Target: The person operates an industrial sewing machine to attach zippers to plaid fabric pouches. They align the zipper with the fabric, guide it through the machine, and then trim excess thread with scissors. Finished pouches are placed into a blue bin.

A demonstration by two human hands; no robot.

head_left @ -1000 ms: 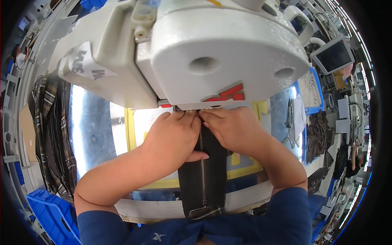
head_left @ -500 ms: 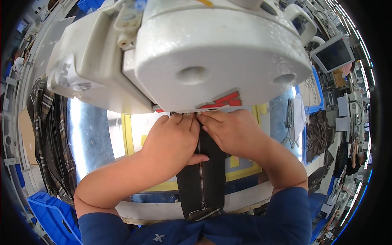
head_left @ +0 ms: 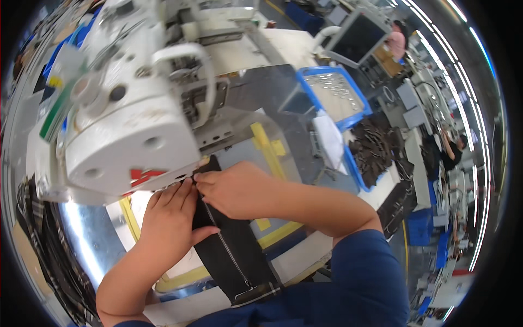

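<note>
I see the dark fabric strip [head_left: 248,245] running over the table [head_left: 302,253], its far end close by the white sewing machine head [head_left: 131,136] and its near end at the table's near edge, against the blue clothing. A metal zip [head_left: 229,250] runs down its length.

The left hand [head_left: 166,218] is flat and unclenched, fingers together beside the machine head, thumb stretched out to the zip. The right hand [head_left: 237,191] rests over the strip with bent fingers; its fingertips meet the cloth near the left ones, but I cannot tell whether they pinch it or only press.

I judge the cloth light, soft and little prone to slipping, with the zip making a stiffer line down the middle. I would hold it by the flat cloth on both sides of the teeth, fingertips spread, keeping off the slider.

Toward the table's right edge sits a blue-rimmed tray [head_left: 327,70] of small metal pieces; plaid cloth [head_left: 46,261] lies along the left edge.
</note>
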